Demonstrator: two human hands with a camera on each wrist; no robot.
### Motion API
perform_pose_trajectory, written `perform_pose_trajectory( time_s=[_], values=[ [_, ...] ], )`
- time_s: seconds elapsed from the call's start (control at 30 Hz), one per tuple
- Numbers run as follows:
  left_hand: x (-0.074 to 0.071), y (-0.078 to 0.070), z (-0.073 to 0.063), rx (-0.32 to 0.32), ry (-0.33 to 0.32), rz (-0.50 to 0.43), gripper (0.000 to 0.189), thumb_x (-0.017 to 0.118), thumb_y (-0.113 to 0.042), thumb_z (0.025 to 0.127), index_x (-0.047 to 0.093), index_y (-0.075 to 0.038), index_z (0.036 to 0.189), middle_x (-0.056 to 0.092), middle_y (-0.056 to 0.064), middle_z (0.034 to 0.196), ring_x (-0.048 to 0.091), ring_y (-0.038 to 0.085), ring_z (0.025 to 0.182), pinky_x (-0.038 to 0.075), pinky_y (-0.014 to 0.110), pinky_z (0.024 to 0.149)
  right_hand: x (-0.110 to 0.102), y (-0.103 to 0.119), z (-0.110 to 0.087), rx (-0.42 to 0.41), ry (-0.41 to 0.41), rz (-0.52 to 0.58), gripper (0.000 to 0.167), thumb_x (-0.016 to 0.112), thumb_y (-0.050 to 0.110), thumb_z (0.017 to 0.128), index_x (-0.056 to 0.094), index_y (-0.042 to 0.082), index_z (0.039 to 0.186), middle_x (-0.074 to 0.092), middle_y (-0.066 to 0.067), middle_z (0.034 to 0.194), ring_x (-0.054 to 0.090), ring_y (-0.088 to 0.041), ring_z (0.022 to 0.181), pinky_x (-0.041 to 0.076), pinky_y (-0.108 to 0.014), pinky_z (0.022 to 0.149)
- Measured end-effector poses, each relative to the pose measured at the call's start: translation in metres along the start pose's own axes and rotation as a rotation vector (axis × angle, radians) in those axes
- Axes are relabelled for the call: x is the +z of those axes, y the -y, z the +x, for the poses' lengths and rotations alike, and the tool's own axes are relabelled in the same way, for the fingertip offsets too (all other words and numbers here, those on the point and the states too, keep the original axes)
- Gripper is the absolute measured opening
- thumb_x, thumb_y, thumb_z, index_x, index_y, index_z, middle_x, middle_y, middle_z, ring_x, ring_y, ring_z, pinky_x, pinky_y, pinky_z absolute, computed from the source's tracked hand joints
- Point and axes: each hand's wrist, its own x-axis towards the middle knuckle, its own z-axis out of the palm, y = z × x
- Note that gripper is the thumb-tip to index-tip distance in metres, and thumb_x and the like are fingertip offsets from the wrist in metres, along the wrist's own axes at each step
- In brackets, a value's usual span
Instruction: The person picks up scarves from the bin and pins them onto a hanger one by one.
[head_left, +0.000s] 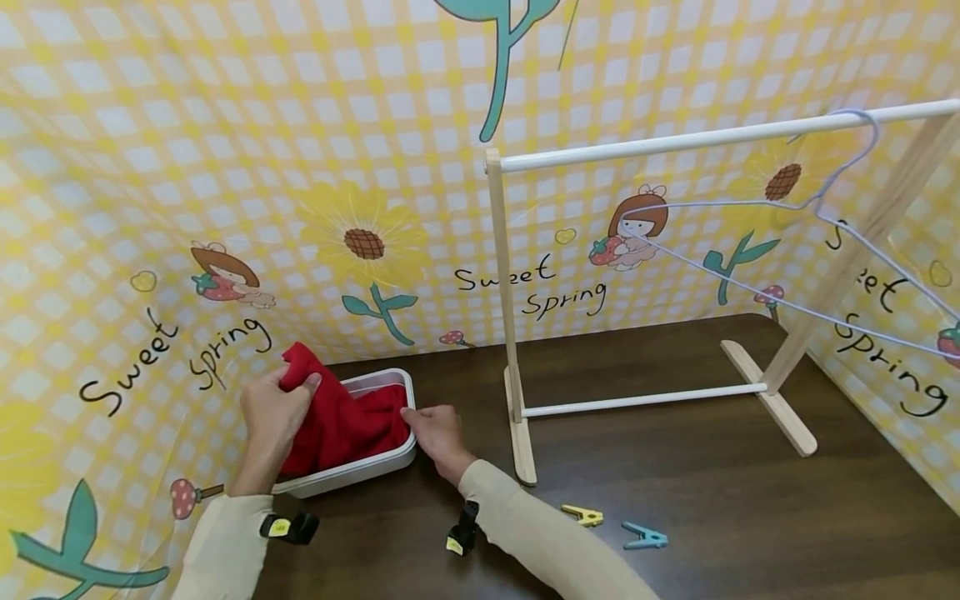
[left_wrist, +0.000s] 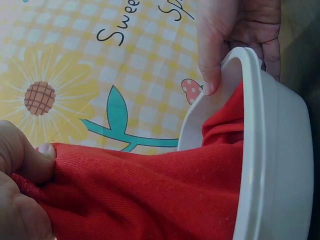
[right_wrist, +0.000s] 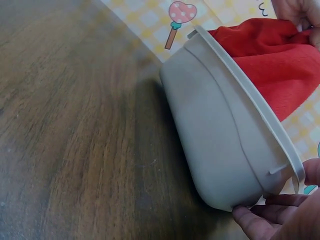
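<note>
A red cloth (head_left: 330, 425) lies bunched in a white plastic tub (head_left: 352, 475), with one end raised above the rim. My left hand (head_left: 273, 412) pinches that raised end between thumb and fingers; in the left wrist view the fabric (left_wrist: 150, 195) stretches from the thumb down into the tub. At the tub's right end, my right hand (head_left: 438, 433) grips the wall, thumb over the rim and fingers underneath on the outside, as the right wrist view shows. The part of the cloth at the tub's bottom is hidden.
A wooden rack (head_left: 517, 425) with white bars stands to the right, a lilac hanger (head_left: 817, 200) hooked on its top bar. A yellow clothespin (head_left: 583, 515) and a blue clothespin (head_left: 645, 536) lie on the dark wooden table (head_left: 645, 458). Patterned yellow fabric (head_left: 420, 167) lines the walls behind.
</note>
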Motion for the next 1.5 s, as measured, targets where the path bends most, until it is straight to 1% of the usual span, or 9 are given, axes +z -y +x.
perform_pose_trajectory(
  time_s=[0.37,0.5,0.73,1.07,1.13,1.23,1.3,1.4,1.5],
  values=[
    [-0.008,-0.01,0.006,0.04,-0.047,0.0,0.02,0.074,-0.014,0.089,0.07,0.004,0.081,0.069,0.02,0.078,0.052,0.018,0.068,0.038,0.017,0.055,0.002,-0.001,-0.001,0.001,-0.026,-0.026,0.031,0.072,0.034,0.093,0.082,0.006,0.084,0.066,0.004,0.063,0.049,-0.008,0.066,0.04,-0.022,0.057],
    [-0.009,-0.012,0.006,0.027,-0.054,-0.006,0.019,0.074,-0.014,0.089,0.071,0.003,0.082,0.07,0.02,0.081,0.052,0.016,0.069,0.038,0.016,0.056,0.001,-0.002,-0.001,0.008,-0.015,-0.022,0.032,0.072,0.035,0.094,0.082,0.007,0.083,0.06,0.005,0.059,0.048,-0.01,0.065,0.038,-0.023,0.057],
    [-0.012,-0.014,0.003,0.059,-0.076,-0.027,0.023,0.076,-0.012,0.087,0.066,0.003,0.074,0.066,0.018,0.076,0.048,0.011,0.064,0.038,0.016,0.056,0.002,-0.005,-0.003,0.006,-0.018,-0.025,0.033,0.072,0.034,0.094,0.081,0.006,0.08,0.058,0.005,0.057,0.049,-0.01,0.064,0.039,-0.023,0.056],
    [-0.02,-0.018,-0.001,0.08,-0.074,-0.06,0.019,0.076,-0.013,0.088,0.078,0.005,0.096,0.072,0.026,0.088,0.047,-0.004,0.063,0.04,0.008,0.055,0.008,-0.008,-0.006,-0.02,-0.028,0.005,0.036,0.073,0.03,0.092,0.077,0.0,0.074,0.051,0.008,0.053,0.045,-0.007,0.057,0.036,-0.021,0.052],
    [-0.021,-0.02,0.0,0.095,-0.085,-0.066,0.017,0.076,-0.012,0.088,0.078,0.005,0.094,0.071,0.025,0.084,0.047,-0.004,0.061,0.04,0.009,0.054,0.007,-0.008,-0.005,-0.026,-0.034,-0.001,0.035,0.074,0.031,0.092,0.078,0.001,0.074,0.055,0.008,0.054,0.046,-0.007,0.059,0.038,-0.021,0.053],
    [-0.024,-0.024,0.001,0.113,-0.097,-0.075,0.015,0.077,-0.01,0.087,0.077,0.004,0.088,0.07,0.016,0.074,0.046,-0.003,0.059,0.04,0.011,0.053,0.006,-0.007,-0.003,-0.023,-0.037,-0.013,0.033,0.074,0.033,0.092,0.08,0.004,0.077,0.062,0.006,0.059,0.049,-0.007,0.061,0.04,-0.021,0.055],
    [-0.026,-0.026,0.002,0.116,-0.098,-0.091,0.016,0.078,-0.01,0.086,0.074,0.005,0.083,0.065,0.002,0.064,0.046,-0.001,0.057,0.04,0.012,0.051,0.006,-0.006,-0.002,-0.019,-0.036,-0.02,0.031,0.074,0.034,0.092,0.081,0.005,0.081,0.068,0.005,0.064,0.052,-0.007,0.064,0.042,-0.021,0.056],
    [-0.029,-0.031,0.003,0.096,-0.08,-0.124,0.019,0.077,-0.012,0.087,0.073,0.006,0.084,0.056,-0.015,0.058,0.048,0.0,0.057,0.042,0.012,0.052,0.005,-0.005,-0.001,-0.011,-0.034,-0.02,0.031,0.073,0.034,0.092,0.081,0.006,0.082,0.069,0.003,0.065,0.053,-0.008,0.065,0.043,-0.022,0.057],
    [-0.032,-0.036,0.004,0.117,-0.083,-0.132,0.022,0.078,-0.012,0.087,0.069,0.006,0.077,0.054,-0.014,0.06,0.048,-0.001,0.057,0.042,0.012,0.052,0.004,-0.004,0.001,-0.016,-0.034,-0.017,0.031,0.073,0.034,0.093,0.081,0.006,0.082,0.068,0.003,0.064,0.053,-0.008,0.065,0.043,-0.022,0.057]
  ],
)
